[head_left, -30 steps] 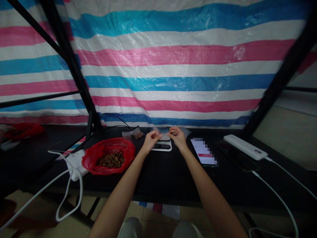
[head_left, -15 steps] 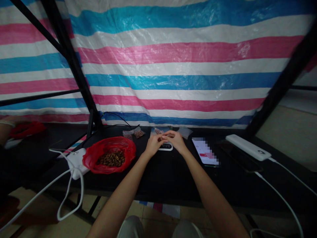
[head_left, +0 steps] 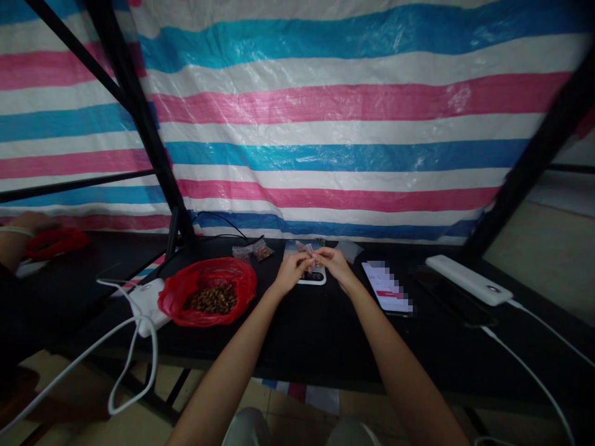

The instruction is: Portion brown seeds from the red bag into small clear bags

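Note:
My left hand [head_left: 292, 272] and my right hand [head_left: 333, 262] meet over the table, both closed with fingertips pinched on a small clear plastic bag [head_left: 304, 249]. The bag's top sticks up between the fingers. Its contents are partly hidden, with something reddish showing. Right below my hands lies a white-edged phone [head_left: 317, 280], face down, its dark camera strip visible and the rest covered by my hands. To the left stands an open red plastic bag [head_left: 207, 265] of brown seed-like pieces [head_left: 212, 298]. Behind it rest two small filled clear bags [head_left: 263, 250].
Another clear bag [head_left: 348, 250] lies beyond my right hand. At right are a lit phone [head_left: 387, 287], a dark phone [head_left: 453, 297] and a white power bank [head_left: 468, 280] with cables. A white box [head_left: 149, 303] with a cord sits left. Another person's hand [head_left: 32, 223] is at far left.
The fingers of both hands have shifted slightly, and more of the small bag shows upright between them. The camera view has tilted a little. The other person's hand at far left has moved.

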The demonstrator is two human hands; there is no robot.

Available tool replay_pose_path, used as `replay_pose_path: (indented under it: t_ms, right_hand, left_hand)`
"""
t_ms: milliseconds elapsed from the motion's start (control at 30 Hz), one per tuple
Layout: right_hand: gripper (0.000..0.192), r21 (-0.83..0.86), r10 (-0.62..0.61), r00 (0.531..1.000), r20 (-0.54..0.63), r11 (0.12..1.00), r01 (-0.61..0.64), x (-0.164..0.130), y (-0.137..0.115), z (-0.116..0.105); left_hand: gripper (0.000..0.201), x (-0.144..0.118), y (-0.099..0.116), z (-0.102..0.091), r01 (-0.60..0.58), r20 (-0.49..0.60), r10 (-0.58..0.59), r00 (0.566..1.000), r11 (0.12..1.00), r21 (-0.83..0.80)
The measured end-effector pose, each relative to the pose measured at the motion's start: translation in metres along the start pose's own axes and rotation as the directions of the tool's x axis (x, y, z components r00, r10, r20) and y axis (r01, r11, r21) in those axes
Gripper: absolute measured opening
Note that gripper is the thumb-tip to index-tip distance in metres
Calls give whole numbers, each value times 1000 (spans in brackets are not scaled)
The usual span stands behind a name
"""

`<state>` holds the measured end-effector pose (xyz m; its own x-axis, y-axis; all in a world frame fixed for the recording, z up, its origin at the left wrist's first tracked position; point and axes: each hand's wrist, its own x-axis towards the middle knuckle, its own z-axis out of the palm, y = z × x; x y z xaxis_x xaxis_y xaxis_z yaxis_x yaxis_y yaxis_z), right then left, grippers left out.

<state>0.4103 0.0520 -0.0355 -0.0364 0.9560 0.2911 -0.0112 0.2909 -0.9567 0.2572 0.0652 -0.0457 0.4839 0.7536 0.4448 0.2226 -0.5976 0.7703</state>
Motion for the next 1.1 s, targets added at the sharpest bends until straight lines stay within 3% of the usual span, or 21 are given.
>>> replay_pose_path:
  t_ms: [233, 467, 633, 933, 1100]
  right_hand:
    - [36, 38, 42, 996, -84, 999, -39, -1, -2, 4]
    - [36, -63, -27, 995, -94, 998, 21, -3, -8, 10]
    - [34, -86, -79, 995, -67, 994, 73, -5, -12, 12]
    - [23, -151, -142, 988, -60, 980, 132, -4, -6, 10]
    - [20, -290, -195, 981, -23, 940, 180, -6, -7, 6]
  left_hand:
    - [39, -4, 10, 0, -4, -105, 21, 994, 987, 159]
    - [32, -5, 19, 0, -48, -218, 129, 967, 939, 340]
    - [27, -5, 20, 3, -49, -261, 156, 953, 927, 372]
    - [25, -4, 19, 0, -42, -261, 152, 953, 923, 384]
    - [28, -6, 22, -7, 8, -119, 30, 992, 950, 311]
